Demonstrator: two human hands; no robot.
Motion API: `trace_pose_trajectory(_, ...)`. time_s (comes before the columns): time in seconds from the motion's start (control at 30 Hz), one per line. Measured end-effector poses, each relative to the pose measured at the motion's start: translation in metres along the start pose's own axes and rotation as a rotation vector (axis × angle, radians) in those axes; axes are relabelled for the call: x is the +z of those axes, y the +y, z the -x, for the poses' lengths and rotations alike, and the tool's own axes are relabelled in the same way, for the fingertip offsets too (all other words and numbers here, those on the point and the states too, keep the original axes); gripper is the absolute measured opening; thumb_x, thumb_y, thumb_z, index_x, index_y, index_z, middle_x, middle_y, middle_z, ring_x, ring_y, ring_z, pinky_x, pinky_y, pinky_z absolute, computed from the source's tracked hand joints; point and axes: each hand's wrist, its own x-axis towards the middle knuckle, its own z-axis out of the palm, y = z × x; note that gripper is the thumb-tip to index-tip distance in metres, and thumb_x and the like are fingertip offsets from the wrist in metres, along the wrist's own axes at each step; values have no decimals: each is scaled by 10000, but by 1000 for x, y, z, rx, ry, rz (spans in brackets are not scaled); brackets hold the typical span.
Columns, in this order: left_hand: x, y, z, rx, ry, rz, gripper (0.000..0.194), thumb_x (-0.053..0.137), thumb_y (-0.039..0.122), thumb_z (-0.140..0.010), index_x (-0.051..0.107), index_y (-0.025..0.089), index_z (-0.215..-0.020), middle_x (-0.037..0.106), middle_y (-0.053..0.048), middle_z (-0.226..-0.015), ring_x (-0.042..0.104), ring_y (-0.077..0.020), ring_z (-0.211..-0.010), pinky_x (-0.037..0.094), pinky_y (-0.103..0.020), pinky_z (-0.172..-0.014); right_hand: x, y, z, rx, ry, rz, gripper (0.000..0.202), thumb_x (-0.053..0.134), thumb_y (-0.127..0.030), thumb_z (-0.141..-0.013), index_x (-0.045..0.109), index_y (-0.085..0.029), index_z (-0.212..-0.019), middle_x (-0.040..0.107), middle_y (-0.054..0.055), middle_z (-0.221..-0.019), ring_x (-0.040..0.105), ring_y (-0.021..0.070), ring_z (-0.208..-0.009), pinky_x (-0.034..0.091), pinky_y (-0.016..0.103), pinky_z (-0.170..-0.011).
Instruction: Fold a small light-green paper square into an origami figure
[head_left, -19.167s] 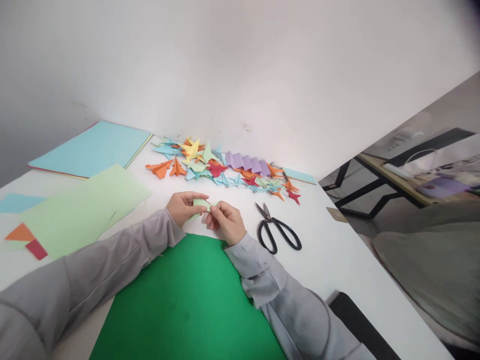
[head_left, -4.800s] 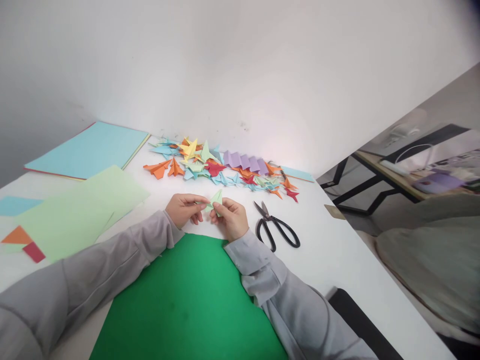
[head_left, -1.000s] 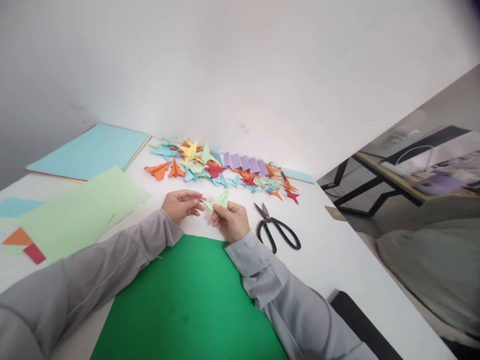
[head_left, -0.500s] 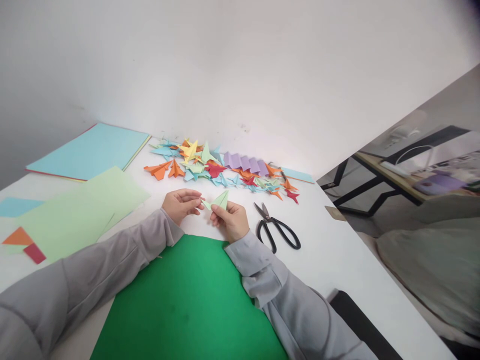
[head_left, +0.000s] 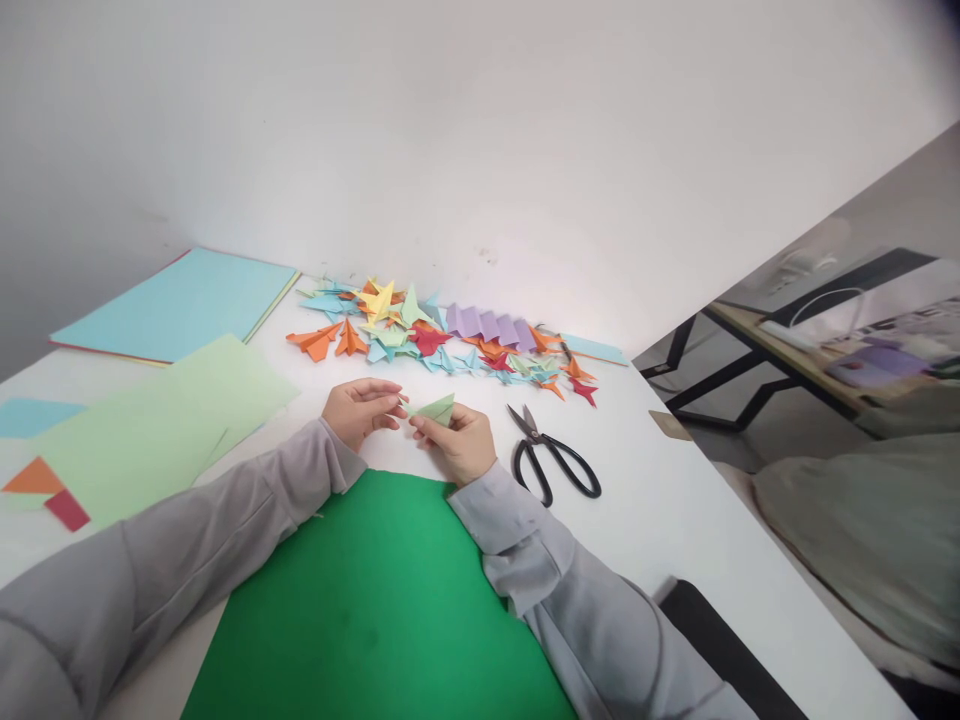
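Note:
A small folded piece of light green paper [head_left: 436, 408] is between my two hands, above the white table near the far edge of a green sheet [head_left: 367, 590]. My right hand [head_left: 463, 442] pinches it between thumb and fingers from the right. My left hand [head_left: 362, 412] has its thumb and fingers closed on the narrow left tip of the paper. The fingertips partly cover that tip. Black-handled scissors [head_left: 553, 450] lie with their blades parted, just right of my right hand.
Several folded paper shapes [head_left: 390, 305] in many colours lie along the wall, with a pleated purple strip [head_left: 491, 326] among them. At left are light green sheets [head_left: 150, 420], a stack of coloured paper [head_left: 180, 300] and orange and red scraps [head_left: 67, 508]. A black flat object [head_left: 720, 650] lies at right.
The folded green paper has tipped over, so its point now aims right and lower rather than upward. My right hand has turned slightly with it; the left has hardly moved.

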Motion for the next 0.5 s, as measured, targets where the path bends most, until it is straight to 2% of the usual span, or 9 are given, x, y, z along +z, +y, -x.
trace_pose_trajectory(0.1,1,0,1,-21,-3,-5,252,748,196,-506,633,75,-694,658,-64,-623,616,-141,-522,487,-231,-448,0,1,0,15,5,-15,168,745,-283,-557,651,-146,-578,628,5,-493,506,98,-391,416,229,-421)
trace_pose_trajectory(0.27,1,-5,-1,28,6,-83,298,783,209,-450,623,85,-669,627,-29,-521,604,-134,-496,473,-225,-446,-1,1,-1,10,-2,-15,168,749,-280,-550,646,-148,-566,625,3,-489,498,97,-386,410,229,-415)
trace_pose_trajectory(0.5,-3,-8,-3,81,4,-107,321,787,222,-438,632,93,-689,614,-11,-506,599,-121,-490,475,-221,-471,-2,1,-1,36,-43,-13,180,742,-294,-560,657,-135,-565,629,16,-481,494,91,-380,401,219,-410)
